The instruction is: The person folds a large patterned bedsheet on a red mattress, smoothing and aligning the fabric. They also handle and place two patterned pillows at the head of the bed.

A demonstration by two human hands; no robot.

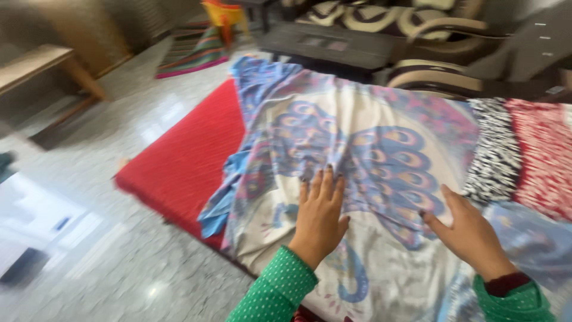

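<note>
Red mattress [179, 161] under everything, jutting out past left hand. Peacock-print cloth [363, 149] spread beneath both palms. Left hand [320, 217] flat on cloth, fingers extended, gripping nothing. Right hand [468, 232] alongside, flat, released, thumb apart.

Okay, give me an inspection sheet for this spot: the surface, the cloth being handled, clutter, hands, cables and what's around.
Surface: red mattress on a glossy speckled floor.
Job's things: peacock-print cloth spread over the mattress, wrinkled, its blue edge bunched at the left side.
Clutter: black-and-white patterned cloth and red patterned cloth lying to the right.
Hands: left hand flat on the print, fingers spread; right hand flat on the cloth, open.
Cables: nothing seen.
Surroundings: striped rug, wooden bench, dark low table, patterned sofa; the picture is blurred.
</note>
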